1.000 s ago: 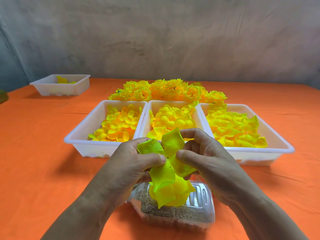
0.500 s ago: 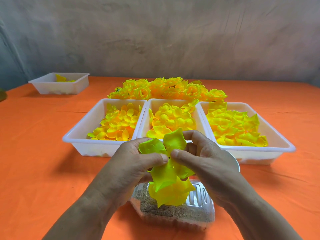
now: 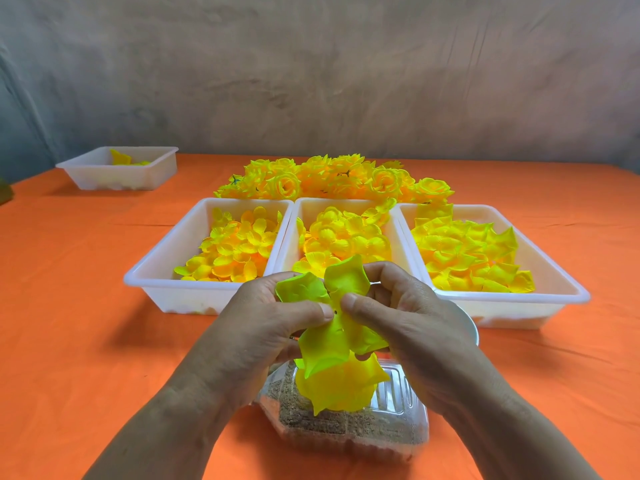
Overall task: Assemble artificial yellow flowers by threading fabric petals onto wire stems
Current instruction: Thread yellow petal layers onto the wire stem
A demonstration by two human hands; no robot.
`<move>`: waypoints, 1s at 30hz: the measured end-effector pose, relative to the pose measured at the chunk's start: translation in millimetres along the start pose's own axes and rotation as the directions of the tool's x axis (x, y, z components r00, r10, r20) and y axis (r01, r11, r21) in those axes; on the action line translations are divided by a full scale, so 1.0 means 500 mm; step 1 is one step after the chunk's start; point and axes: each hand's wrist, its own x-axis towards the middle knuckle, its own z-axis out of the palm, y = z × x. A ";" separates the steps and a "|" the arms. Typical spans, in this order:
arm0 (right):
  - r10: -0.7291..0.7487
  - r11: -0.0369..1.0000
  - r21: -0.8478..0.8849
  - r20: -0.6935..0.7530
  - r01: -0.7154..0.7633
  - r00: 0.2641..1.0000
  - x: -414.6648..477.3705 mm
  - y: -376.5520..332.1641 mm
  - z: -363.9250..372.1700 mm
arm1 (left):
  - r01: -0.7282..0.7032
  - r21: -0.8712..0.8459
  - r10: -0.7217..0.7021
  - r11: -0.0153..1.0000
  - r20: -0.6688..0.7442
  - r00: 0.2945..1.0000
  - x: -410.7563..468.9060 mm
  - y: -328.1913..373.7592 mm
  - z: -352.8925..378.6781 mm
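Head view. The left hand (image 3: pixel 263 327) and right hand (image 3: pixel 412 323) meet above the near edge of the orange-covered table (image 3: pixel 86 323), thumb tips close together. Each pinches the yellow fabric petals (image 3: pixel 329 344) between thumb and curled fingers. The petals hang over a clear container (image 3: pixel 401 407) of brown granules at the near edge. Three white trays (image 3: pixel 346 201) of loose petals stand side by side mid-table, with finished flowers (image 3: pixel 332 178) lying just behind them. A smaller white tray (image 3: pixel 121 176) sits near the far left corner.
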 end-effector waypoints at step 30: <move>-0.064 0.993 0.103 -0.014 0.066 0.998 -0.005 0.003 0.000 | -0.066 0.008 0.066 0.998 -0.032 0.997 -0.014 0.007 0.004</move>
